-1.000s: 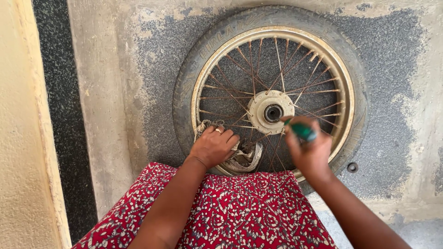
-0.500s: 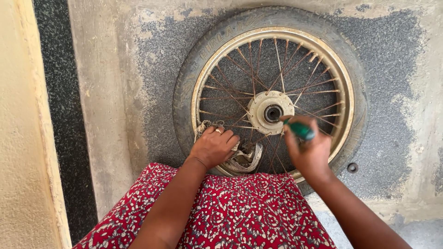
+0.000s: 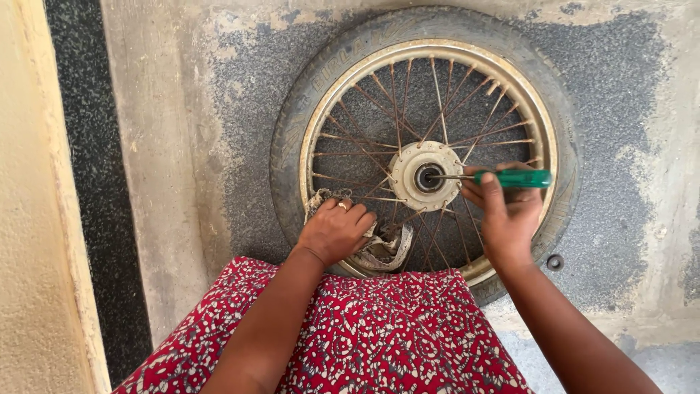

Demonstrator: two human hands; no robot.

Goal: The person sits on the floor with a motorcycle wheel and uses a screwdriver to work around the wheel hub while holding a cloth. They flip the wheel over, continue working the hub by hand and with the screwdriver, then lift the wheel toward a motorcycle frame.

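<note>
A spoked wheel (image 3: pixel 350 109) with a worn tyre lies flat on the concrete floor. Its pale metal hub (image 3: pixel 408 164) sits at the centre. My right hand (image 3: pixel 507 215) holds a green-handled screwdriver (image 3: pixel 510 178), its shaft lying sideways with the tip in the hub's centre hole. My left hand (image 3: pixel 335 230), a ring on one finger, presses on a dirty grey rag (image 3: pixel 386 252) against the near rim of the wheel.
My lap in red patterned cloth (image 3: pixel 364 328) fills the bottom of the view. A small dark ring-shaped part (image 3: pixel 555 262) lies on the floor right of the tyre. A dark speckled strip (image 3: pixel 95 182) and a cream wall (image 3: pixel 29 219) run along the left.
The screwdriver has swung from pointing away from me to lying sideways, its handle now out to the right. My left hand has stayed on the rag.
</note>
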